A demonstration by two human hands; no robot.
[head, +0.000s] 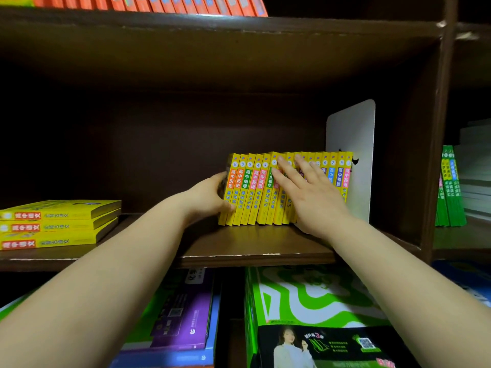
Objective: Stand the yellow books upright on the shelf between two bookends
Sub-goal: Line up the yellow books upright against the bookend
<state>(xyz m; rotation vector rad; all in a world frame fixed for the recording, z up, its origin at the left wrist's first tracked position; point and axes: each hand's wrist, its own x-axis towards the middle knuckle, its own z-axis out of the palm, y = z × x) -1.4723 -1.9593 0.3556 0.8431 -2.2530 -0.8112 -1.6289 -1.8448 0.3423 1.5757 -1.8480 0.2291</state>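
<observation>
A row of several small yellow books (252, 189) stands on the brown shelf (255, 251), spines facing me and leaning slightly right. A white bookend (353, 134) stands upright against the row's right end. My left hand (210, 195) presses flat against the leftmost book, thumb at the front. My right hand (308, 189) lies on the spines of the middle books with its fingers spread, holding nothing. Only one bookend is in sight.
Three larger yellow books (58, 224) lie stacked flat at the shelf's left. Orange books (159, 4) fill the shelf above. Green books (449, 192) stand in the right compartment. Green and purple books (305, 301) lie below.
</observation>
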